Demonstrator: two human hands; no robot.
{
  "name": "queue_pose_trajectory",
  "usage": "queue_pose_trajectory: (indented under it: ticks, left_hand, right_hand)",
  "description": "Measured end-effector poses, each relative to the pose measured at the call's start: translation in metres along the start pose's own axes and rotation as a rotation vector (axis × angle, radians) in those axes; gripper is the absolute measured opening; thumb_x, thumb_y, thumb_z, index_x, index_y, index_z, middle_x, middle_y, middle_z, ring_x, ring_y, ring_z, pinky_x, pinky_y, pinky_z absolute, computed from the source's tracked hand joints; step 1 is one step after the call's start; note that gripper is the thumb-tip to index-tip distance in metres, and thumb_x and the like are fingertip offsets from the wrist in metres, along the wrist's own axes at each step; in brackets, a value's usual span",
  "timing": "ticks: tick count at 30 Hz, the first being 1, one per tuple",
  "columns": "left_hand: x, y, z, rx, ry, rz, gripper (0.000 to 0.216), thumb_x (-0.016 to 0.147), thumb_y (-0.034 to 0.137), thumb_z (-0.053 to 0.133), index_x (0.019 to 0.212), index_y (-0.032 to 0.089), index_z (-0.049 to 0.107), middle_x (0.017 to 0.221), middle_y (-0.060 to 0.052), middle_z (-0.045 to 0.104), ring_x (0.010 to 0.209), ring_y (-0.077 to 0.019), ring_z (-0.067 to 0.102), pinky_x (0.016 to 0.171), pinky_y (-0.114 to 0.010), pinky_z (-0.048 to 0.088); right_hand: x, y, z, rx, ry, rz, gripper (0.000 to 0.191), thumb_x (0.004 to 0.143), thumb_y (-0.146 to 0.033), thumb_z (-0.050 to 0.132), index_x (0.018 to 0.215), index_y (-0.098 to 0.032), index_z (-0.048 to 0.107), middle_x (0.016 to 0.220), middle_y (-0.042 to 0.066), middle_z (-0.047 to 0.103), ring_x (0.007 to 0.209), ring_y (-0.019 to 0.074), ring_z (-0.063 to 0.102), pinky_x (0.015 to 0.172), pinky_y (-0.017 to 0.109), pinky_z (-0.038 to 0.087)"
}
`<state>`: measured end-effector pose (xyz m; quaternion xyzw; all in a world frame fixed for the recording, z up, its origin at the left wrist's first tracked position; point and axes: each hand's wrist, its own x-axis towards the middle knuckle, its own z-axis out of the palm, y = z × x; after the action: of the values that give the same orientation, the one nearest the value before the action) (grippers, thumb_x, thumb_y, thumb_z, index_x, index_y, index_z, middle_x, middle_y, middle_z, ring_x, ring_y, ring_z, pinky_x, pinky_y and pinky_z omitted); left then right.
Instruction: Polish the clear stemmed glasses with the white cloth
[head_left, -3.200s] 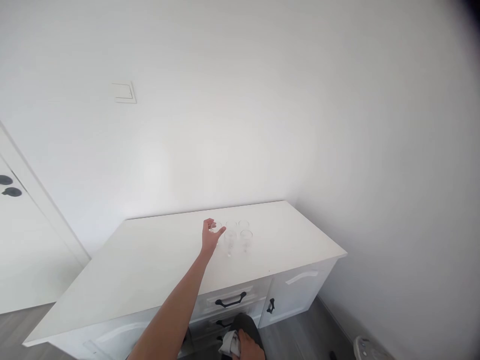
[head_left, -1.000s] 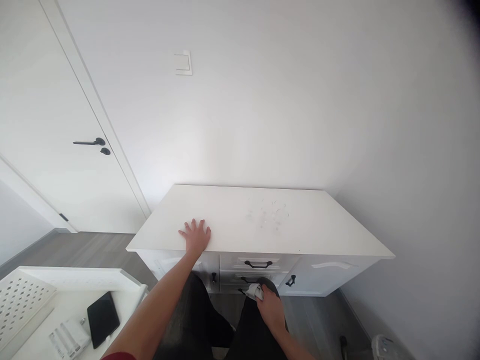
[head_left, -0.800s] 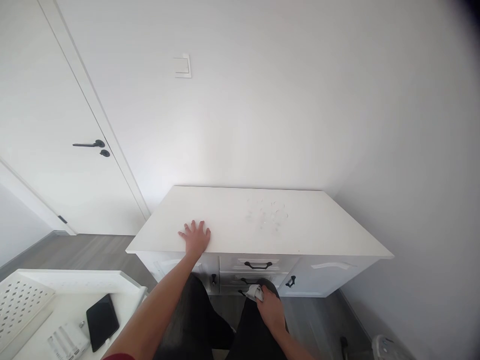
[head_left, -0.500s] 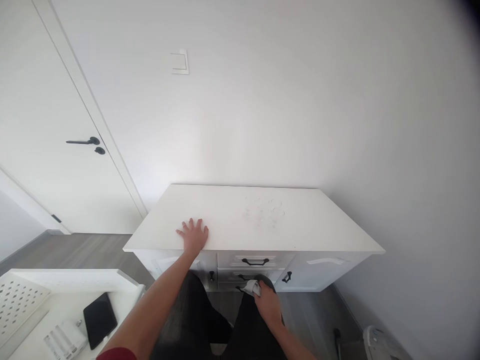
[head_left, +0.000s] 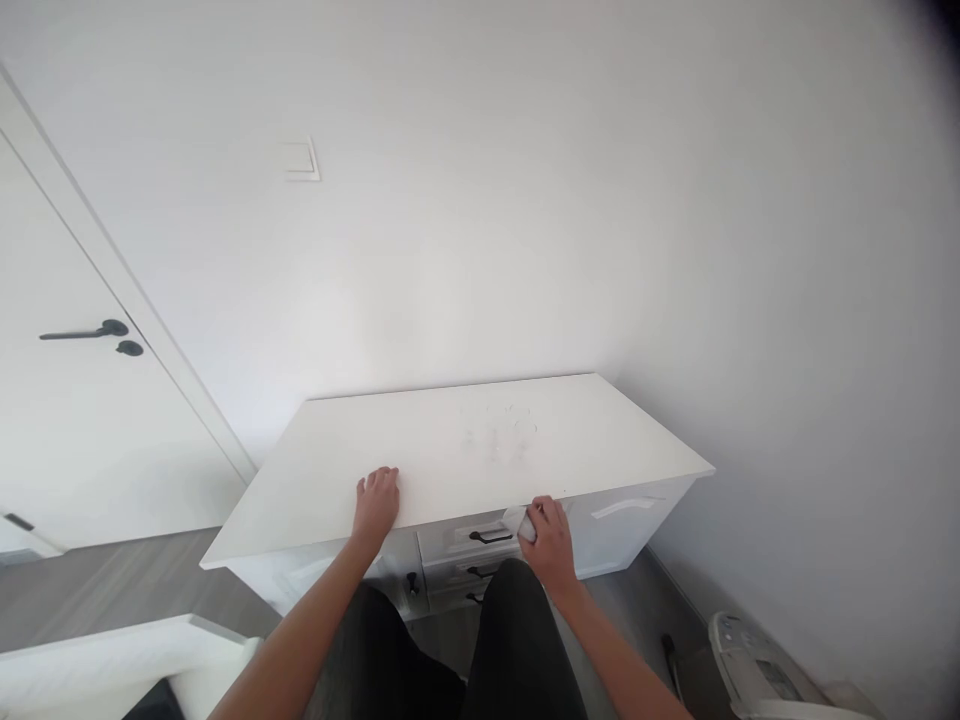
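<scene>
Right hand (head_left: 551, 540) fingers clamped on small white crumpled cloth (head_left: 516, 520): soft, light, grips anywhere. Left hand (head_left: 376, 503) fingers apart, flat on white bench (head_left: 600, 440). Clear glasses (head_left: 504, 437) fragile.

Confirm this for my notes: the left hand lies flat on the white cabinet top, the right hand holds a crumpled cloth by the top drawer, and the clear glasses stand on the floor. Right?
Not quite. The glasses stand on the cabinet top, not the floor; the head view shows them faintly. The left hand on the top and the right hand holding the cloth by the top drawer are as stated.
</scene>
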<state>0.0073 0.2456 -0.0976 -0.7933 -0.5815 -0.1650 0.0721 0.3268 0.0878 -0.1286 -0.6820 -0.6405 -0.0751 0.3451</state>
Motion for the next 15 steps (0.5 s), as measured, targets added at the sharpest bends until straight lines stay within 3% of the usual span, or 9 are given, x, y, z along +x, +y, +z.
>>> queue_pose_trajectory:
  ticks: [2,4,9,15]
  left_hand:
    - [0.004,0.021,0.003,-0.022,-0.043,0.074,0.042,0.097,0.015,0.039,0.133,0.018,0.061,0.135,-0.016,0.062,0.126,-0.0291,0.054,0.112,-0.049,0.037]
    - [0.009,0.05,0.009,-0.082,-0.053,0.061,0.042,0.098,0.028,0.046,0.138,0.018,0.058,0.14,-0.017,0.058,0.131,-0.0312,0.051,0.112,-0.049,0.038]
    - [0.028,0.119,0.027,-0.195,-0.18,0.087,0.053,0.101,0.046,0.041,0.15,0.026,0.046,0.157,-0.017,0.043,0.149,-0.0346,0.034,0.119,-0.058,0.025]
    - [0.061,0.146,0.042,-0.14,-0.305,0.092,0.081,0.096,0.069,0.035,0.163,0.025,0.022,0.169,-0.021,0.02,0.155,-0.0463,0.01,0.118,-0.07,0.011]
  right_hand:
    - [0.034,0.007,-0.003,-0.047,0.036,-0.003,0.01,0.083,-0.016,0.056,0.091,-0.019,0.061,0.109,0.012,0.053,0.101,0.0278,0.051,0.091,0.041,0.046]
    - [0.058,0.013,0.002,-0.097,0.048,0.026,0.015,0.082,-0.015,0.057,0.096,-0.018,0.061,0.111,0.013,0.051,0.101,0.0282,0.05,0.088,0.04,0.046]
    - [0.077,0.019,0.022,-0.177,0.001,0.073,0.044,0.084,-0.019,0.059,0.128,-0.024,0.059,0.132,0.016,0.047,0.12,0.0329,0.046,0.097,0.043,0.043]
    - [0.091,0.024,0.033,-0.298,-0.238,0.167,0.064,0.091,-0.039,0.057,0.153,-0.033,0.043,0.163,0.014,0.028,0.149,0.039,0.024,0.117,0.051,0.021]
